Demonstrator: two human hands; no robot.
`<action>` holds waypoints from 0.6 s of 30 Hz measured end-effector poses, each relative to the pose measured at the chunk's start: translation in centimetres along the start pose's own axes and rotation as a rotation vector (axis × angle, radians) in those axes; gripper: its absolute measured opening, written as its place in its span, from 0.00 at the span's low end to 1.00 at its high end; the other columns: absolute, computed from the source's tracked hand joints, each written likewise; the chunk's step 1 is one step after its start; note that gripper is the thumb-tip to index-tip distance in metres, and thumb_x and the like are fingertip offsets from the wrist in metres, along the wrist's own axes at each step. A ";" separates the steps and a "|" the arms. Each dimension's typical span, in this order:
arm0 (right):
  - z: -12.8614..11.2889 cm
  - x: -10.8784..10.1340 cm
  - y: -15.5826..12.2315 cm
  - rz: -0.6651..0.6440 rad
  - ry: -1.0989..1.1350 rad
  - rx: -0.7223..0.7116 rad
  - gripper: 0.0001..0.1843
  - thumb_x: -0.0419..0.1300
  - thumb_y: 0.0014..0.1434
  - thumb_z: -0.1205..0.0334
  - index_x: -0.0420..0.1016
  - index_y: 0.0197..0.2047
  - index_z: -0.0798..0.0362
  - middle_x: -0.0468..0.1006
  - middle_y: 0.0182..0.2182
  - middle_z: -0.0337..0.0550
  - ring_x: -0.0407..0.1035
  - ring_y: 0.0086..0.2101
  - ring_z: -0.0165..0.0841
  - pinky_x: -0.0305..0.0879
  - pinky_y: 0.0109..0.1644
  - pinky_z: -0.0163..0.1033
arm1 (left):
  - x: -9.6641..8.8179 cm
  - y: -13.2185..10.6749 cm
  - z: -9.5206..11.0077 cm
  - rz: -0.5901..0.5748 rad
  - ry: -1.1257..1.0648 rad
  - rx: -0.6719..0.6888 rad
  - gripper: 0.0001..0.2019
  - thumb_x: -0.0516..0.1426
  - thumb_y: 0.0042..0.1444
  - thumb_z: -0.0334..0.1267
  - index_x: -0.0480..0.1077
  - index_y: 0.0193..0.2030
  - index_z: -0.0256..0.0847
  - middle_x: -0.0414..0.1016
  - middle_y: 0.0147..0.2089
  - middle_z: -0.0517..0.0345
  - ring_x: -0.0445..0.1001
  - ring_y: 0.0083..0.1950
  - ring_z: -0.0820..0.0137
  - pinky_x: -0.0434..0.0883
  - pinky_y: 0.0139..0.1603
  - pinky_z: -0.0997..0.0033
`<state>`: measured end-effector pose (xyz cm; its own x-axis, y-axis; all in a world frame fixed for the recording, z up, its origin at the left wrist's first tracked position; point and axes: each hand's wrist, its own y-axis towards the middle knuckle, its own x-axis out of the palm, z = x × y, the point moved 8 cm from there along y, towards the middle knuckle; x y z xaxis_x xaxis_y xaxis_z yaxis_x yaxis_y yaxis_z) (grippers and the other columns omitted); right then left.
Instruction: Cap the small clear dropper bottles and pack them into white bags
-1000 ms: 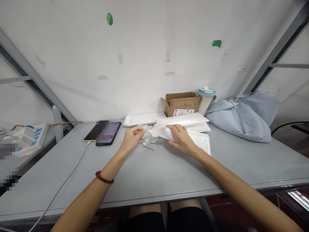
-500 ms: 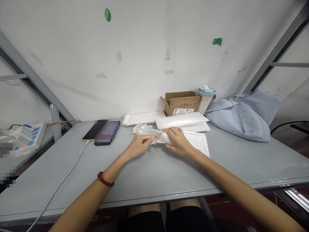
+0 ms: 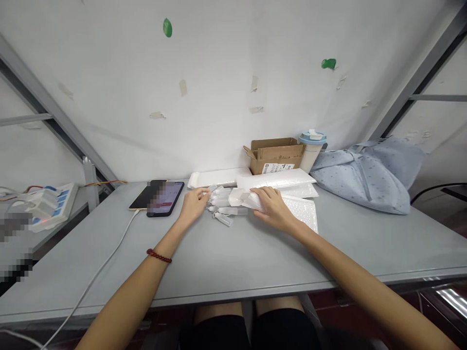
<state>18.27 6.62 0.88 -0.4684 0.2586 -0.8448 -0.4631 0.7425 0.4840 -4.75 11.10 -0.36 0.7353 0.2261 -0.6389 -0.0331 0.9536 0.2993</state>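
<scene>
My right hand (image 3: 273,209) is closed around a white bubble mailer (image 3: 239,198), whose open flap end points left. Just left of that end, a loose pile of small clear plastic tubes (image 3: 223,219) lies on the grey table (image 3: 226,262), some with thin loops. At the pile's left edge my left hand (image 3: 194,204) has thumb and fingers pinched together on one small clear plastic tube (image 3: 211,188), partly hidden by the fingertips. Part of another bubble mailer (image 3: 302,214) shows flat beneath my right wrist.
Behind the hands lie more white mailers (image 3: 275,180) and a long white package (image 3: 221,177). An open cardboard box (image 3: 279,158), a lidded cup (image 3: 312,150) and a blue cloth bag (image 3: 361,182) stand behind. Phones (image 3: 166,199) with a white cable (image 3: 105,265) lie left.
My left hand has moved left and slightly up, away from the mailer's mouth to the far side of the tubes. More of the tubes now show. My right hand stays on the mailer.
</scene>
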 end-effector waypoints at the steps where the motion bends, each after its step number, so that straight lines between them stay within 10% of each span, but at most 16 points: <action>1: 0.0 0.0 0.0 0.004 0.000 -0.001 0.26 0.55 0.51 0.64 0.59 0.55 0.53 0.69 0.47 0.52 0.61 0.48 0.45 0.54 0.50 0.49 | 0.1 0.0 0.0 0.003 0.005 0.008 0.18 0.51 0.49 0.45 0.74 0.35 0.33 0.55 0.15 0.67 0.55 0.19 0.74 0.53 0.25 0.73; 18: 0.3 0.2 0.0 -0.014 -0.026 0.022 0.27 0.55 0.53 0.63 0.58 0.56 0.53 0.68 0.47 0.53 0.61 0.47 0.46 0.55 0.49 0.49 | -1.2 -0.6 0.9 0.095 -0.471 -0.165 0.09 0.57 0.45 0.41 0.68 0.28 0.36 0.59 0.17 0.67 0.56 0.18 0.79 0.54 0.20 0.77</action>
<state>18.43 6.84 0.67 -0.4422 0.2637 -0.8573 -0.4527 0.7595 0.4672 -5.05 10.04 0.87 0.9481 0.2353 -0.2139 -0.1933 0.9606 0.1998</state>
